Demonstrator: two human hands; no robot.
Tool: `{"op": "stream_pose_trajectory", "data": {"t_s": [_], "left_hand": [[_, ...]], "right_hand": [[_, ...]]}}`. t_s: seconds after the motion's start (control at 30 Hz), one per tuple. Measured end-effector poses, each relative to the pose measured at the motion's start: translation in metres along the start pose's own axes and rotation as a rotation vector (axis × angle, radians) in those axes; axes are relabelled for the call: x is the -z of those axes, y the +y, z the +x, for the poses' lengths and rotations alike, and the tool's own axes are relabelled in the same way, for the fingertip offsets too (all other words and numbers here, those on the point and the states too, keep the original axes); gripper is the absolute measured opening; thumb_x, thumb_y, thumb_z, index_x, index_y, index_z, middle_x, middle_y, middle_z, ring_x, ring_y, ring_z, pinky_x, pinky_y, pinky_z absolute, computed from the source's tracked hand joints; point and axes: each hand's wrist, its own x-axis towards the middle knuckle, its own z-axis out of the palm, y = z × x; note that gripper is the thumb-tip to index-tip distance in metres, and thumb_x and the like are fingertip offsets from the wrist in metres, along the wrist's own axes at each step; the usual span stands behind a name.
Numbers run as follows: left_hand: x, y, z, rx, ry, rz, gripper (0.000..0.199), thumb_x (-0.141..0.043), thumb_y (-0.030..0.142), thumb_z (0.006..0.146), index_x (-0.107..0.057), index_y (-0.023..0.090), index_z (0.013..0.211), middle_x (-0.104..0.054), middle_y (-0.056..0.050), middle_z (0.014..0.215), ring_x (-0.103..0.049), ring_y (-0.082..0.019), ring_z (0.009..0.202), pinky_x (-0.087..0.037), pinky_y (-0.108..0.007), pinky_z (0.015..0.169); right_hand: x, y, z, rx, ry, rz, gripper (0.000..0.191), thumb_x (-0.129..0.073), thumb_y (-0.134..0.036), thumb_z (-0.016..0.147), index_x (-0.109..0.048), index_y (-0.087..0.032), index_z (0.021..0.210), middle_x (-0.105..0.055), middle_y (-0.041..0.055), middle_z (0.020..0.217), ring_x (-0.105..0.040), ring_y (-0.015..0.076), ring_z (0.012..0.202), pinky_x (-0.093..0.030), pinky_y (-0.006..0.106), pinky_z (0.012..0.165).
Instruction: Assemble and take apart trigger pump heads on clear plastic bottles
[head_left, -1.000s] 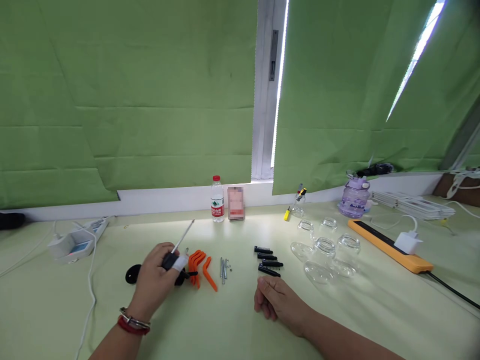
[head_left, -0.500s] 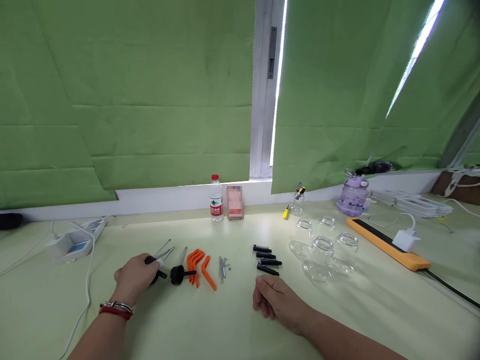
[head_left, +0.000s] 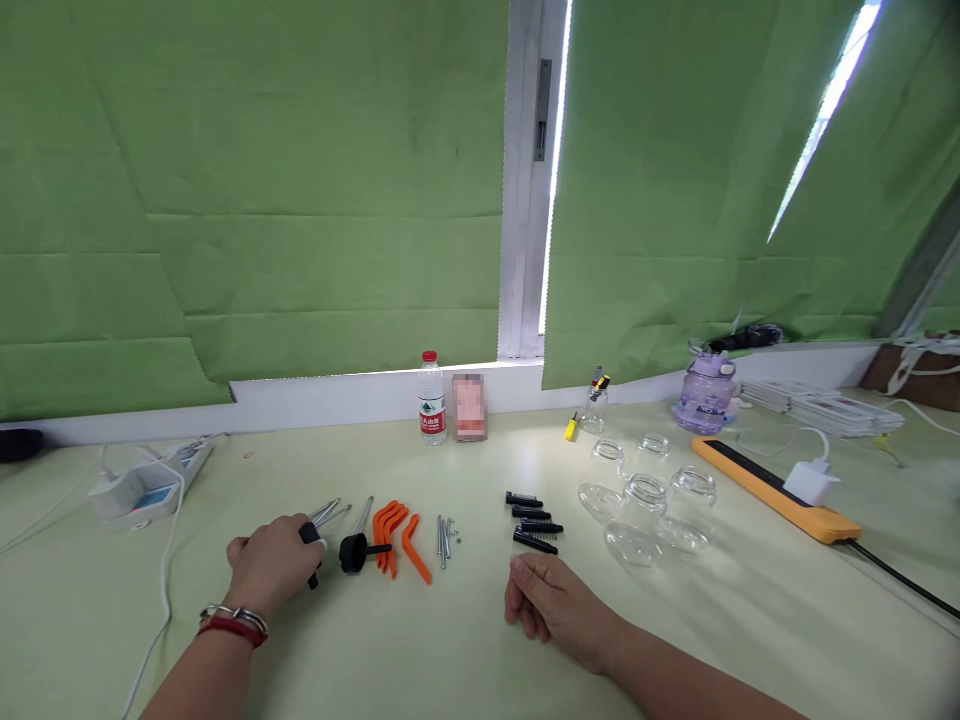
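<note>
My left hand (head_left: 274, 562) is closed round black caps with metal rods (head_left: 327, 513), whose bodies it mostly hides. To its right a similar black cap with a rod (head_left: 354, 552) lies on the table, its rod pointing away from me. Beyond that are several bent orange pieces (head_left: 387, 530) and a few long screws (head_left: 443, 542) with small metal bits. My right hand (head_left: 551, 605) rests on the table with its fingers curled in and nothing visible in them. Just above it lies a row of black pieces with springs (head_left: 535, 540).
Several clear glass jars (head_left: 645, 505) stand at the right, near an orange power strip (head_left: 780, 490). A water bottle (head_left: 432, 405) and a purple jug (head_left: 703, 395) stand at the back. A white power strip (head_left: 150, 490) with a cable is at the left. A yellow-handled screwdriver (head_left: 571, 428) lies by a small jar.
My left hand has turned slightly, and the rods by it have tilted lower to the right. My right hand stays where it was.
</note>
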Motion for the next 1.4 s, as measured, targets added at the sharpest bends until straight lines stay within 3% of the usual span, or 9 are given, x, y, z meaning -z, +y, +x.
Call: {"op": "stream_pose_trajectory", "data": {"t_s": [0.47, 1.4], "left_hand": [[-0.0013, 0.0017, -0.0046, -0.083, 0.029, 0.065, 0.019, -0.048, 0.028, 0.062, -0.062, 0.021, 0.072, -0.067, -0.011, 0.09, -0.055, -0.031, 0.092, -0.025, -0.044, 0.081], [-0.0018, 0.0072, -0.0061, -0.125, -0.009, 0.107, 0.018, -0.048, 0.03, 0.064, -0.061, 0.021, 0.073, -0.069, -0.01, 0.088, -0.059, -0.031, 0.09, -0.026, -0.043, 0.081]], "right_hand": [[0.0003, 0.0027, 0.0007, 0.003, 0.001, -0.016, 0.056, -0.036, -0.065, 0.084, -0.055, -0.015, 0.065, -0.058, 0.0013, 0.061, -0.043, 0.0076, 0.046, -0.033, 0.02, 0.044], [0.0012, 0.0001, 0.0004, 0.036, -0.024, -0.029, 0.054, -0.036, -0.061, 0.087, -0.054, -0.015, 0.065, -0.056, 0.0005, 0.059, -0.043, 0.007, 0.047, -0.032, 0.019, 0.043]]}}
